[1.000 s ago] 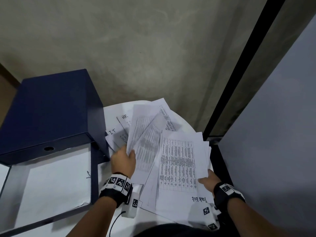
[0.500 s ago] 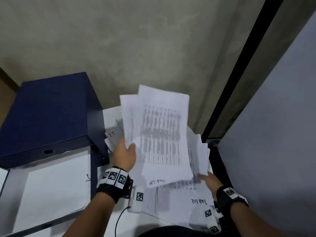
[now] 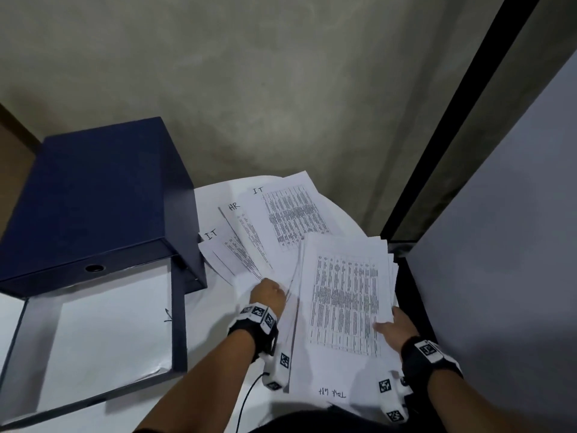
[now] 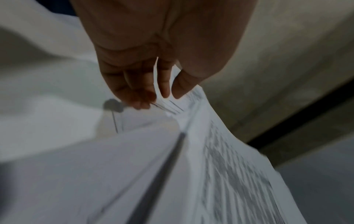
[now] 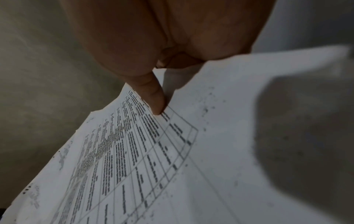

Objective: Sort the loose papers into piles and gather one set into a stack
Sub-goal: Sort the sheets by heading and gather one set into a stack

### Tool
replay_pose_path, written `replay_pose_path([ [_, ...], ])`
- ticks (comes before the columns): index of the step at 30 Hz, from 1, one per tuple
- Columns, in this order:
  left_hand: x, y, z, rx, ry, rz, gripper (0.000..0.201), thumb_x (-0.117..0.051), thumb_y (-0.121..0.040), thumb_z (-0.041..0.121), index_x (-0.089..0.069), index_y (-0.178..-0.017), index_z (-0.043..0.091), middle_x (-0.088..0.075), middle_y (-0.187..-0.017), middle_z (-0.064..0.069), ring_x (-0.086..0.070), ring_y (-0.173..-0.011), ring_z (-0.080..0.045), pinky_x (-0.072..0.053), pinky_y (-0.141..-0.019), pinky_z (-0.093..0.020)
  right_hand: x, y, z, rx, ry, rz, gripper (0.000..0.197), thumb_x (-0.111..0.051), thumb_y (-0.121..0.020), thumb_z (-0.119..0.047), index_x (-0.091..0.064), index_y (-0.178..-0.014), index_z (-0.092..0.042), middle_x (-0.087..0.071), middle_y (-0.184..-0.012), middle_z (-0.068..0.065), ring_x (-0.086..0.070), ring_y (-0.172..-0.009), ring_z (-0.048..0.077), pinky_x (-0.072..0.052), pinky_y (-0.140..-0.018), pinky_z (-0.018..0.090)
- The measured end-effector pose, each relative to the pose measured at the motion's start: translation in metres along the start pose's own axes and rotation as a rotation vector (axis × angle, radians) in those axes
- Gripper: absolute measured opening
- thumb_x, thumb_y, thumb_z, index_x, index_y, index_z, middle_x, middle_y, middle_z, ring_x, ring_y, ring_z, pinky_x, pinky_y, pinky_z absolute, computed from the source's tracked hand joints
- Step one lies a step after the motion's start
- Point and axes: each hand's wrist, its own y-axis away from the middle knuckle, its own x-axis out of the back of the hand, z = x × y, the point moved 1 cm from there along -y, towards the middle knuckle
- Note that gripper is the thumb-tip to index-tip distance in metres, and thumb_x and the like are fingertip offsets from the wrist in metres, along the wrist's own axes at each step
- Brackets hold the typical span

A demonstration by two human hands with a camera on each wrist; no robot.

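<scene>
A stack of printed table sheets (image 3: 346, 301) lies at the right of the round white table (image 3: 212, 310). My left hand (image 3: 270, 292) grips its left edge; in the left wrist view the thumb and fingers (image 4: 166, 97) pinch several sheet edges (image 4: 220, 159). My right hand (image 3: 392, 328) holds the stack's right edge, with the thumb (image 5: 153, 98) on the top sheet (image 5: 134, 151) and the fingers hidden beneath. Behind the stack, loose sheets (image 3: 281, 220) marked IT, HR and IT lie fanned out. A sheet with handwriting (image 3: 332, 393) shows at the stack's near end.
A dark blue box file (image 3: 93, 198) stands at the left, touching the fanned sheets. Its open tray (image 3: 178, 323) in front holds white paper. A grey panel (image 3: 499, 245) and a dark gap close off the right side. A concrete floor lies beyond the table.
My left hand has brought the raised bundle of sheets down and to the right onto the stack. The IT and HR sheets behind are now uncovered. My right hand now grips the stack's right edge.
</scene>
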Motion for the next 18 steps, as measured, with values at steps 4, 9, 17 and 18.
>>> replay_pose_path([
  [4, 0.029, -0.031, -0.012, 0.16, 0.027, 0.047, 0.049, -0.053, -0.088, 0.034, -0.051, -0.133, 0.015, -0.055, -0.137, -0.011, -0.056, -0.121, -0.031, -0.044, -0.101, -0.033, 0.001, 0.001, 0.004, -0.013, 0.002, -0.021, 0.036, -0.065, -0.087, 0.0, -0.058, -0.122, -0.002, -0.065, -0.11, 0.011, -0.059, -0.101, 0.025, -0.044, -0.096, 0.034],
  [9, 0.03, -0.051, 0.004, 0.176, 0.103, -0.005, 0.074, -0.061, -0.077, 0.053, -0.051, -0.133, 0.005, -0.063, -0.127, -0.014, -0.061, -0.114, -0.031, -0.046, -0.101, -0.036, -0.001, -0.006, 0.004, -0.045, 0.002, -0.028, 0.045, -0.068, -0.086, -0.006, -0.053, -0.129, -0.004, -0.063, -0.124, 0.012, -0.059, -0.113, 0.028, -0.043, -0.104, 0.04],
  [17, 0.015, -0.057, 0.03, 0.231, 0.216, 0.076, 0.067, -0.076, -0.077, 0.036, -0.053, -0.126, -0.003, -0.067, -0.113, -0.018, -0.067, -0.09, -0.031, -0.055, -0.071, -0.032, -0.002, -0.007, 0.006, -0.089, 0.063, -0.036, 0.064, -0.071, -0.084, -0.018, -0.042, -0.14, -0.005, -0.052, -0.141, 0.011, -0.05, -0.13, 0.03, -0.039, -0.111, 0.044],
  [18, 0.014, -0.054, 0.035, 0.205, 0.247, 0.071, 0.052, -0.074, -0.08, 0.025, -0.056, -0.119, -0.003, -0.066, -0.116, -0.019, -0.065, -0.089, -0.032, -0.055, -0.064, -0.03, -0.001, -0.006, 0.005, -0.079, 0.081, -0.033, 0.057, -0.069, -0.086, -0.016, -0.045, -0.137, -0.004, -0.055, -0.135, 0.009, -0.051, -0.128, 0.03, -0.04, -0.109, 0.041],
])
